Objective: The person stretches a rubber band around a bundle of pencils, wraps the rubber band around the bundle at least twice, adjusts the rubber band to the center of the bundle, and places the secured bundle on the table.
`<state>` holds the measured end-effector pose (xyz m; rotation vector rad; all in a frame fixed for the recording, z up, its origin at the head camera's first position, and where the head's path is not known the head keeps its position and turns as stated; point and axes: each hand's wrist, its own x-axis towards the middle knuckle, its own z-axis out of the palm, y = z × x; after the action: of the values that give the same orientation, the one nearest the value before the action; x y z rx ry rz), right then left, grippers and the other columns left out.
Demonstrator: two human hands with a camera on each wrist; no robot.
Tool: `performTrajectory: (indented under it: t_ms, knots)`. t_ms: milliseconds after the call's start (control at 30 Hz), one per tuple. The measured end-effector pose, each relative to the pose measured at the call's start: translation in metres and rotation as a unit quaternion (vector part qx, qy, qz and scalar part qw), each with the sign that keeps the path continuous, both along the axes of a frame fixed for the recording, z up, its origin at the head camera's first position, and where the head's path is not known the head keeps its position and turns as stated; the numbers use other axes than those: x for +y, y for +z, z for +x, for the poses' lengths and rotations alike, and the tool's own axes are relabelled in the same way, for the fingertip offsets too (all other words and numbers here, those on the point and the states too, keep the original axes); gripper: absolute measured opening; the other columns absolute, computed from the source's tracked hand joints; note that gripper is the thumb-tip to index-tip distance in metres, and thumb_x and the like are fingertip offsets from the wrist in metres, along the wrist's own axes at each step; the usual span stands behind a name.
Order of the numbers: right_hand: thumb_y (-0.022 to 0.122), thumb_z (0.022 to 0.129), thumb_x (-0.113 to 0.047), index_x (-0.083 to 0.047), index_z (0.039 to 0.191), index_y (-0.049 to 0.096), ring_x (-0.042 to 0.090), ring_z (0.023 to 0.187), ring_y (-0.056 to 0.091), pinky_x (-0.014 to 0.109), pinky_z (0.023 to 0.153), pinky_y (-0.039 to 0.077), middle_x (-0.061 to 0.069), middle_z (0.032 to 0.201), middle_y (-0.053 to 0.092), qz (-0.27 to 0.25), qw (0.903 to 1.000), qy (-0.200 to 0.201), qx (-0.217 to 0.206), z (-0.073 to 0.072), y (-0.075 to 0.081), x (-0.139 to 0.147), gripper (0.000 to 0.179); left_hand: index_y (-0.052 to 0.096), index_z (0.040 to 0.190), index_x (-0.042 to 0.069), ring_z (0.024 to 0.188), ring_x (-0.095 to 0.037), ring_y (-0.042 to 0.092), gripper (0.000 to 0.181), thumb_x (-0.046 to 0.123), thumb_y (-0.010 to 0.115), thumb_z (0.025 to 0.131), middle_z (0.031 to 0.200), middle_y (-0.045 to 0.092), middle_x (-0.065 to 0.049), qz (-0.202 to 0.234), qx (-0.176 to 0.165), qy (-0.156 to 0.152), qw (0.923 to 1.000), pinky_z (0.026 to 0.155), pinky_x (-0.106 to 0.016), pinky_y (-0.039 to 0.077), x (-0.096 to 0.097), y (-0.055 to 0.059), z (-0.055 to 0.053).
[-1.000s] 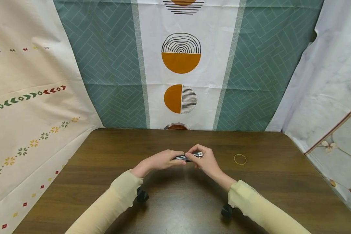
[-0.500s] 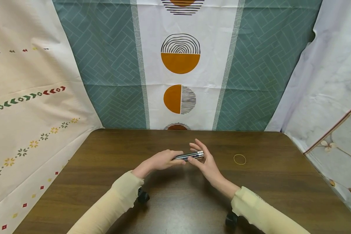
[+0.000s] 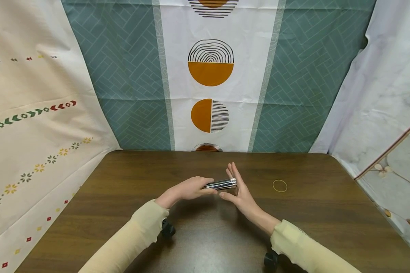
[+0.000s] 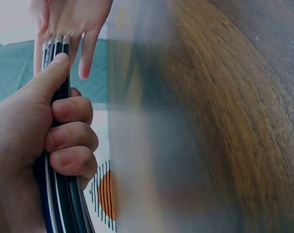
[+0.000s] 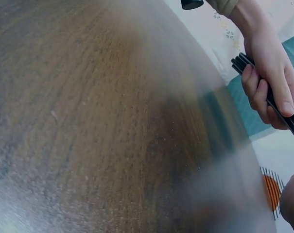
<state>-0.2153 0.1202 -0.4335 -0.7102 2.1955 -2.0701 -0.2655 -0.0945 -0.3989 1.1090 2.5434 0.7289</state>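
My left hand (image 3: 189,187) grips a bundle of several dark striped pencils (image 3: 223,184) above the table, with the thumb laid along them. Their silvery eraser ends (image 4: 57,41) point right, level with one another or nearly so, in the left wrist view. My right hand (image 3: 242,196) has its fingers straight and raised, the palm up against those ends; its thumb stands apart from the bundle. From the right wrist, the dark opposite ends (image 5: 240,63) stick out behind the left hand. Only a small part of the right hand (image 5: 293,201) shows there.
A thin yellow rubber band (image 3: 279,185) lies on the brown wooden table (image 3: 150,167) to the right of the hands. Patterned cloths (image 3: 212,91) hang behind the table and at both sides. Black wrist cameras (image 3: 168,229) sit under the sleeves.
The right hand has let go of its pinch on the pencils, straightened its fingers and brought its palm against the eraser ends. The left hand keeps its grip, nearly still.
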Motion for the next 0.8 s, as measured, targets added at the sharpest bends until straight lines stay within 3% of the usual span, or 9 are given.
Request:
performTrajectory:
  t_ms: [233, 367, 533, 600, 800]
  knots:
    - [0.066, 0.092, -0.007, -0.022, 0.160, 0.008, 0.032, 0.155, 0.008, 0.064, 0.116, 0.020, 0.006, 0.168, 0.007, 0.030, 0.9994, -0.012, 0.009, -0.001, -0.003, -0.002, 0.091, 0.062, 0.094, 0.012, 0.062, -0.006, 0.043, 0.028, 0.037, 0.055, 0.101, 0.072, 0.046, 0.007, -0.005, -0.016, 0.009, 0.9998, 0.060, -0.021, 0.038, 0.001, 0.001, 0.003]
    - [0.065, 0.093, -0.007, -0.021, 0.160, 0.003, 0.032, 0.155, 0.008, 0.063, 0.117, 0.019, 0.007, 0.168, 0.005, 0.026, 0.9997, -0.001, -0.003, -0.001, -0.003, -0.001, 0.092, 0.064, 0.094, 0.011, 0.061, -0.006, 0.043, 0.026, 0.036, 0.056, 0.101, 0.071, 0.047, 0.006, -0.009, -0.013, 0.012, 0.9998, 0.060, -0.022, 0.038, 0.001, 0.000, 0.003]
    - [0.061, 0.094, -0.007, -0.020, 0.160, -0.004, 0.027, 0.155, 0.012, 0.031, 0.115, 0.033, 0.002, 0.169, 0.004, -0.008, 0.9984, -0.022, -0.051, 0.002, 0.001, 0.003, 0.094, 0.066, 0.094, 0.011, 0.060, -0.005, 0.044, 0.027, 0.036, 0.058, 0.100, 0.070, 0.050, 0.008, -0.007, 0.015, 0.013, 0.9998, 0.059, -0.021, 0.039, 0.003, -0.001, 0.002]
    - [0.060, 0.094, -0.006, -0.018, 0.160, -0.002, 0.026, 0.155, 0.014, 0.026, 0.115, 0.033, 0.003, 0.168, 0.007, -0.018, 0.9966, -0.045, -0.067, 0.004, 0.004, 0.003, 0.092, 0.067, 0.093, 0.011, 0.060, -0.005, 0.044, 0.028, 0.037, 0.059, 0.099, 0.070, 0.051, 0.008, -0.011, 0.030, 0.024, 0.9992, 0.058, -0.021, 0.039, 0.004, 0.000, 0.002]
    - [0.057, 0.095, -0.003, -0.016, 0.160, -0.004, 0.030, 0.154, 0.013, 0.048, 0.121, 0.021, 0.006, 0.168, 0.006, -0.009, 0.9935, -0.052, -0.101, 0.013, 0.010, 0.002, 0.090, 0.066, 0.095, 0.011, 0.060, -0.006, 0.044, 0.027, 0.038, 0.059, 0.099, 0.070, 0.050, 0.007, -0.024, 0.047, 0.037, 0.9979, 0.058, -0.021, 0.038, 0.007, 0.002, 0.000]
